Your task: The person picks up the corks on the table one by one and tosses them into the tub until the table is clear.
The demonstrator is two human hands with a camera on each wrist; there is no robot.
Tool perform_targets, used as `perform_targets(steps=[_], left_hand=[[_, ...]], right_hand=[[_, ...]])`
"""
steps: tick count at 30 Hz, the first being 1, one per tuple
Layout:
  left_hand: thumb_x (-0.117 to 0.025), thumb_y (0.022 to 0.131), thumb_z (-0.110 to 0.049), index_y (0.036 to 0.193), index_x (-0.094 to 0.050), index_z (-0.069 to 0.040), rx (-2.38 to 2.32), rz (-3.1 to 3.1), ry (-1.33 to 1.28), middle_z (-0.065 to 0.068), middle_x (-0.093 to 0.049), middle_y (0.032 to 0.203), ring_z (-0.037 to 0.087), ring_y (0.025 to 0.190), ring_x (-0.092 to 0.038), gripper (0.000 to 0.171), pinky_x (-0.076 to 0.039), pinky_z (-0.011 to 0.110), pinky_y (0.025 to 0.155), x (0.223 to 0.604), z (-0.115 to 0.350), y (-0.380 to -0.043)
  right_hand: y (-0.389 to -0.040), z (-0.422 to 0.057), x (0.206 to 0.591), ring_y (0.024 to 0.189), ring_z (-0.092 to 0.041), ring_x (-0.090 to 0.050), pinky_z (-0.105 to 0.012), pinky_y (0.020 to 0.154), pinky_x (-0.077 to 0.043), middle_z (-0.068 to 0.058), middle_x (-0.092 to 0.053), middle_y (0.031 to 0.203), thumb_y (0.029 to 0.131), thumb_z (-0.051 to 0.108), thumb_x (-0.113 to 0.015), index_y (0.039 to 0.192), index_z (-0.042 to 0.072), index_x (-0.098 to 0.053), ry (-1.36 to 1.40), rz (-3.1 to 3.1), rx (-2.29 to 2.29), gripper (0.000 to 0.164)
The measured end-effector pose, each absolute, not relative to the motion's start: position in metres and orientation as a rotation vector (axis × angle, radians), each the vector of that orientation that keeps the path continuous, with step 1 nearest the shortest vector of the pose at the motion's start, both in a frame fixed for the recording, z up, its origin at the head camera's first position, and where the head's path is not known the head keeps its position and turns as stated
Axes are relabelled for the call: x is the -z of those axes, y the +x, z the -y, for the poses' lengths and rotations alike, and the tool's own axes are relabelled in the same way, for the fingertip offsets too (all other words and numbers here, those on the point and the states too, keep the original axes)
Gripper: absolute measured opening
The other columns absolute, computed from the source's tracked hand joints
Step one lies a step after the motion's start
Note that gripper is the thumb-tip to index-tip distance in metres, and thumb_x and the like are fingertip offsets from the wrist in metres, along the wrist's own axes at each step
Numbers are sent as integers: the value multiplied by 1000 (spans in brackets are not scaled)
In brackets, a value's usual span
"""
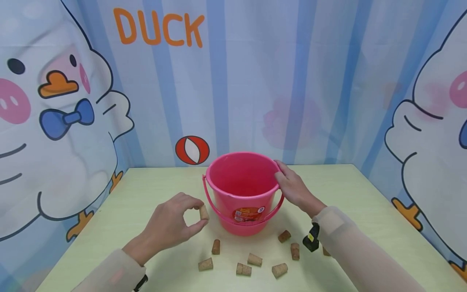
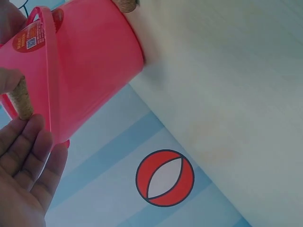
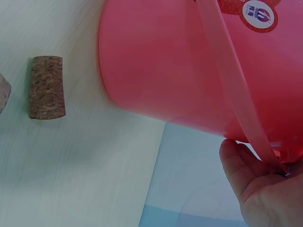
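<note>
A pale cork stopper (image 1: 204,212) is pinched between the thumb and fingertips of my left hand (image 1: 171,221), just left of the pink bucket (image 1: 233,202). The left wrist view shows this cork (image 2: 20,98) upright between the fingertips, in front of the bucket's side. At the bucket's right rim, my right hand (image 1: 296,190) grips the edge beside the handle joint. In the right wrist view its fingers (image 3: 236,165) lie against the outer wall below the rim. The bucket stands upright, its handle hanging down in front; its bottom inside is hidden.
Several cork stoppers lie on the light wooden table (image 1: 171,275) before the bucket, among them a dark cork (image 1: 284,236) and a pale cork (image 1: 279,270). One more cork (image 1: 326,252) is partly hidden by my right sleeve. A duck-printed curtain (image 1: 248,81) hangs behind the table.
</note>
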State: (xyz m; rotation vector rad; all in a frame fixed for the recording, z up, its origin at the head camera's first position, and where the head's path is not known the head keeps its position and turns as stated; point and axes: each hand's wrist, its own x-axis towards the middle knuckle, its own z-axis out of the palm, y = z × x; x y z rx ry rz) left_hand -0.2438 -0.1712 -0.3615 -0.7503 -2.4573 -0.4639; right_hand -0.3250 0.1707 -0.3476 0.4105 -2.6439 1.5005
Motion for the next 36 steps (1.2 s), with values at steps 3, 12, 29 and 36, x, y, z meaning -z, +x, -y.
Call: perform_targets(steps=[3,12,29,36], left_hand=[[-91,76,-33,105,-76,-17,457,2428,-746,-6,-73,98,11,90,-66,37,-59,26,71,358,169,-243],[-90,77,-33,104,-75,-18,473,2339,-779,-6,-73,100,12,95,-66,34,-61,30,73,350,161,-245],[-88,79,-30,110,-75,-14,517,2259,-816,-4,-73,101,15,98,-65,37,-61,31,75,330,143,-248],[-88,78,-30,106,-74,-13,514,2240,-831,-3,-72,97,15,93,-65,35,-60,29,71,327,133,-250]], right_hand=[[-325,-170,348,127,-39,-55,-51,97,-55,-17,-51,148,105,24,-46,163,12,-25,401,2649,-1501,63],[-325,-170,348,128,-38,-55,-49,95,-57,-16,-50,149,105,24,-47,163,12,-25,397,2650,-1505,63],[-325,-170,347,127,-38,-55,-49,96,-57,-17,-50,149,105,24,-46,163,10,-24,406,2648,-1491,63],[-325,-170,347,125,-39,-56,-48,95,-57,-18,-53,146,105,25,-46,161,11,-27,421,2643,-1496,61]])
